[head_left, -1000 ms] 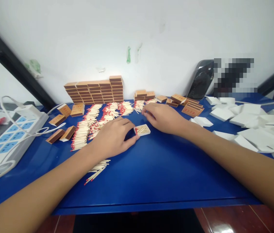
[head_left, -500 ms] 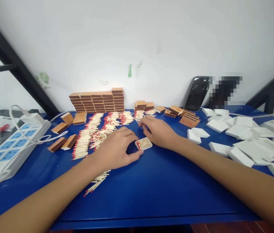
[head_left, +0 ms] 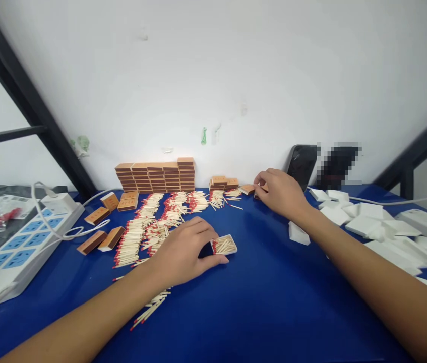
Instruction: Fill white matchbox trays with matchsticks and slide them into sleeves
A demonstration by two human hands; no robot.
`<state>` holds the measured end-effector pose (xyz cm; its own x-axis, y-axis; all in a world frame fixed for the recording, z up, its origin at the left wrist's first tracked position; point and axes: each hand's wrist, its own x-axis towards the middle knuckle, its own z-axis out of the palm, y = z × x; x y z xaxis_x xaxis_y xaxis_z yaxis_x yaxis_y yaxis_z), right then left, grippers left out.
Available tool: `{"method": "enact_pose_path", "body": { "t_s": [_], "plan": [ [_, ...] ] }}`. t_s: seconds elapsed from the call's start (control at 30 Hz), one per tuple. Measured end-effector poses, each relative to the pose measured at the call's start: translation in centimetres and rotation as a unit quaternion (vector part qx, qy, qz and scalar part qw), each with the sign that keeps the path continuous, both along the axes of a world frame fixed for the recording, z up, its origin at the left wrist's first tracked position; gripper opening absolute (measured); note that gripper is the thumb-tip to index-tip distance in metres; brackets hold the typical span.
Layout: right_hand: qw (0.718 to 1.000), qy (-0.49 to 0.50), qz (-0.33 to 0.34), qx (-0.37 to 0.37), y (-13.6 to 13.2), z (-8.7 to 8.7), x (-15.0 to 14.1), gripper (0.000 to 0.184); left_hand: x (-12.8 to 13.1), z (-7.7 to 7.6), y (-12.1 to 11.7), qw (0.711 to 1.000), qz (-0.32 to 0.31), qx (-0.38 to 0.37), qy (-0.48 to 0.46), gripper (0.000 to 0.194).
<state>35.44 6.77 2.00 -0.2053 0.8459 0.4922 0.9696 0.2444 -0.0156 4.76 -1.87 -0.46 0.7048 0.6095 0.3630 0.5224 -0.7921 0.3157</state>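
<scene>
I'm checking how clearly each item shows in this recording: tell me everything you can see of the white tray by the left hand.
The tray is a small, shallow, white rectangle with low walls and an open top; it looks like thin card. Inside lie matches, pale sticks with red heads mostly toward its left end. It rests upright on the blue table. The left hand curves around its left end, apparently touching it; how firmly is unclear.
</scene>
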Motion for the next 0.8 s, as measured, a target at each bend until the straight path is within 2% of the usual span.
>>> {"method": "enact_pose_path", "body": {
  "t_s": [0.07, 0.17, 0.27, 0.43, 0.63, 0.8],
  "plan": [
    [0.998, -0.055, 0.023, 0.002, 0.6, -0.1, 0.4, 0.028, 0.0, 0.0, -0.1, 1.0, 0.002, -0.006, -0.003, 0.036],
    [0.99, -0.131, 0.038, -0.041, 1.6, -1.0, -0.2, 0.035, 0.0, -0.1, 0.0, 1.0, 0.003, -0.009, -0.018, 0.036],
    [0.985, -0.152, 0.033, -0.076, 2.7, -2.1, -0.8, 0.045, -0.2, -0.2, 0.2, 0.999, 0.005, 0.007, -0.037, 0.035],
    [0.982, -0.165, 0.026, -0.093, 3.4, -2.9, -0.4, 0.045, -0.5, -0.5, 0.8, 1.0, 0.007, 0.008, -0.024, 0.034],
    [0.981, -0.169, 0.024, -0.088, 2.7, -2.0, 0.8, 0.04, -0.7, -0.7, 1.3, 0.998, 0.009, 0.02, -0.063, 0.034],
    [0.99, -0.131, 0.031, -0.042, 0.9, 0.6, 1.2, 0.039, -0.8, -0.9, 1.7, 0.999, 0.021, 0.005, -0.04, 0.034]
  ]
}}
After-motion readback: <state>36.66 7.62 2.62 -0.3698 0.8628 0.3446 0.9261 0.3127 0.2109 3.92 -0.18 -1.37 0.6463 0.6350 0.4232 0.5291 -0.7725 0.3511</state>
